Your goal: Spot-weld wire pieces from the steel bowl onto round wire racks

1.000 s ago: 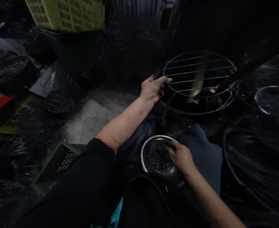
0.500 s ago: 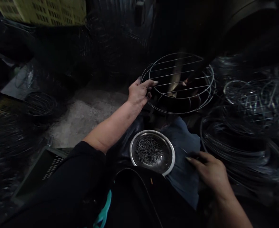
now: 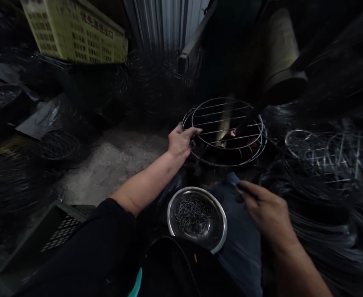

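Note:
A round wire rack (image 3: 220, 130), with parallel bars and a second ring under the upper one, is gripped at its left edge by my left hand (image 3: 180, 142). The thumb lies over the wire and the fingers curl below. My right hand (image 3: 266, 212) hovers over the right knee, fingertips pinched together; what they hold is too small and dark to make out. In my lap rests a metal bowl (image 3: 193, 189) containing many short bent metal pieces (image 3: 192, 216). Behind the rack's bars, a rod with a pinkish tip (image 3: 233, 133) shows.
Wire racks (image 3: 338, 152) are heaped on the right, above blurred coils of wire (image 3: 332, 218). A dark cylinder (image 3: 284, 53) of a machine juts in at upper right. A yellow crate (image 3: 85, 37) stands upper left, a green crate (image 3: 57, 235) lower left. Concrete floor (image 3: 107, 161) shows at left.
The view has tilted up, so the rack sits lower in the picture, still in my left hand. My right hand has moved up and slightly left, toward the rack.

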Tool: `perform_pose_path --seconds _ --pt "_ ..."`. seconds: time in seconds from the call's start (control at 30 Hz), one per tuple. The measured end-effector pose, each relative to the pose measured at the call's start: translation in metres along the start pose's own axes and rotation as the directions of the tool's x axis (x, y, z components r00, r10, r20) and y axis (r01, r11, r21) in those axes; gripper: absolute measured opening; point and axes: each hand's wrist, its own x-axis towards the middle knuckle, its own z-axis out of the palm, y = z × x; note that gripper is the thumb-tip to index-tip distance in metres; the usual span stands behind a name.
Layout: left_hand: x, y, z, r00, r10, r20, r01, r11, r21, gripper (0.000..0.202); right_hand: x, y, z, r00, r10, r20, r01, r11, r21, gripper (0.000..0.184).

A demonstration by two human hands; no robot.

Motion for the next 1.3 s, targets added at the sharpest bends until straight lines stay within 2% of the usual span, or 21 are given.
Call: perform_pose_path --seconds 0.1,0.17,0.23,0.33,0.43,0.5,0.57,0.67,0.77,0.93,1.07,1.3 --pt "0.000 -0.001 0.001 0.999 0.031 0.008 -0.031 1.000 -0.002 0.036 0.041 -0.033 0.011 0.980 -0.009 -0.197 0.039 0.988 0.151 0.024" --pt "0.000 -0.002 0.001 0.998 0.056 0.013 -0.056 0.998 -0.017 0.039 0.059 -0.048 0.026 0.966 0.072 -0.249 -0.006 0.967 0.256 0.024" --pt "0.002 -0.002 0.001 0.995 0.097 0.017 -0.096 0.995 -0.022 0.043 0.067 -0.054 0.040 0.951 0.179 -0.251 -0.083 0.933 0.351 0.028" --pt "0.006 -0.003 0.000 0.989 0.145 0.012 -0.145 0.989 0.000 0.045 0.069 -0.050 0.051 0.935 0.276 -0.221 -0.159 0.886 0.436 0.032" --pt "0.008 -0.005 0.000 0.991 0.132 0.003 -0.132 0.991 -0.007 0.046 0.070 -0.046 0.046 0.954 0.256 -0.159 -0.148 0.858 0.491 0.026" --pt "0.007 -0.005 0.001 0.994 0.110 -0.013 -0.111 0.993 -0.038 0.051 0.071 -0.046 0.040 0.968 0.219 -0.124 -0.136 0.869 0.476 0.023" --pt "0.003 -0.004 0.002 0.995 0.097 -0.039 -0.099 0.993 -0.065 0.059 0.071 -0.048 0.037 0.971 0.198 -0.136 -0.129 0.908 0.399 0.022" --pt "-0.004 0.000 0.004 0.992 0.113 -0.052 -0.117 0.990 -0.076 0.066 0.070 -0.053 0.040 0.945 0.239 -0.223 -0.154 0.927 0.342 0.026" --pt "-0.003 0.003 0.005 0.991 0.133 -0.019 -0.134 0.989 -0.057 0.057 0.070 -0.060 0.048 0.908 0.335 -0.253 -0.182 0.857 0.482 0.027" --pt "0.010 0.001 0.006 0.991 0.130 0.020 -0.129 0.991 -0.042 0.045 0.072 -0.064 0.056 0.855 0.439 -0.275 -0.122 0.687 0.716 0.022" --pt "0.013 0.002 0.008 0.994 0.104 0.019 -0.103 0.992 -0.067 0.049 0.074 -0.062 0.058 0.838 0.456 -0.300 -0.083 0.650 0.755 0.022" --pt "0.017 0.005 0.009 0.995 0.093 0.019 -0.091 0.993 -0.069 0.051 0.081 -0.060 0.063 0.840 0.466 -0.279 -0.071 0.603 0.794 0.023"
